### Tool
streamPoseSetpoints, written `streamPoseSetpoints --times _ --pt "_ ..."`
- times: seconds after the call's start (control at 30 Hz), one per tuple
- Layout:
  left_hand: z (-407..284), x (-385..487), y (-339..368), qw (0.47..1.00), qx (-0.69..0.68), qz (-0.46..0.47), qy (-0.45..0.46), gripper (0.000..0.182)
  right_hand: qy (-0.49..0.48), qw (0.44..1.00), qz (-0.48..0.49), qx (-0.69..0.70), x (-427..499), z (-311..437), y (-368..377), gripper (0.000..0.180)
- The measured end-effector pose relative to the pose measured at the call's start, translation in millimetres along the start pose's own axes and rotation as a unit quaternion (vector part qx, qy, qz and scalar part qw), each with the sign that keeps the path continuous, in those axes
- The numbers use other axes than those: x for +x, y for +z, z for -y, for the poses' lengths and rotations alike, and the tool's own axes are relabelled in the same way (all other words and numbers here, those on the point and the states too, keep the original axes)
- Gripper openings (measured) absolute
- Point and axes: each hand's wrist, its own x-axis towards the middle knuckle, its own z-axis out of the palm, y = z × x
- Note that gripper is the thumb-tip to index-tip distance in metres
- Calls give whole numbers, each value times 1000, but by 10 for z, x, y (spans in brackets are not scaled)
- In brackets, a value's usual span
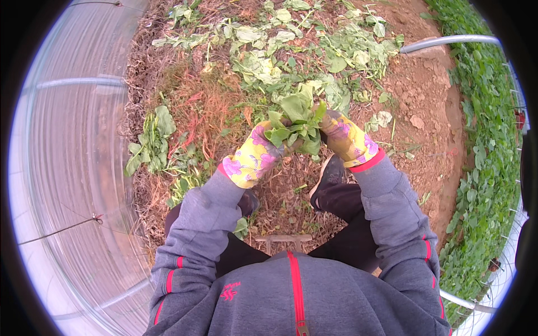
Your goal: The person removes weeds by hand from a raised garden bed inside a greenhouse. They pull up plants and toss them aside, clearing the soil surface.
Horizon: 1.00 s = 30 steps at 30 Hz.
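My left hand [262,151], in a yellow glove with pink flowers, is closed around the left and lower side of a bunch of leafy greens [296,117]. At the bunch's right side is my right hand [342,134] in a matching glove, its fingers soiled and partly hidden by leaves; it touches the greens. The bunch is held above the ground between my feet, leaves pointing up and outward. Just beyond it lie wilted, discarded leaves [258,67] on dry plant litter.
Another pile of greens [153,140] lies on the left beside clear plastic sheeting [80,159]. Metal hoops [454,40] curve in from the sides. Bare soil [424,105] and a dense row of green plants [483,159] run along the right. A small wooden stool [286,238] shows between my legs.
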Motion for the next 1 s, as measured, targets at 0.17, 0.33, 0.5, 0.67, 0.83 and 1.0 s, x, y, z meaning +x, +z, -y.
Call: streamPoseSetpoints --times 0.17,0.33,0.5,0.67,0.83,1.0 --pt "10 -16 123 998 20 -45 37 43 -44 970 -118 206 98 -179 104 41" --pt "-166 -5 150 982 -162 -76 -54 39 -49 972 -200 114 83 -74 102 40" --pt "-202 -45 243 997 -38 -19 -57 50 -67 965 -238 -82 28 77 248 33" --pt "-231 2 178 989 -119 -57 -59 44 -21 990 -136 38 58 36 222 64" --pt "-407 9 -48 976 -176 -122 -40 31 12 984 -18 -176 86 -117 164 52" --pt "-488 33 -191 958 -176 -222 -44 30 42 980 -39 -188 79 -115 92 31"
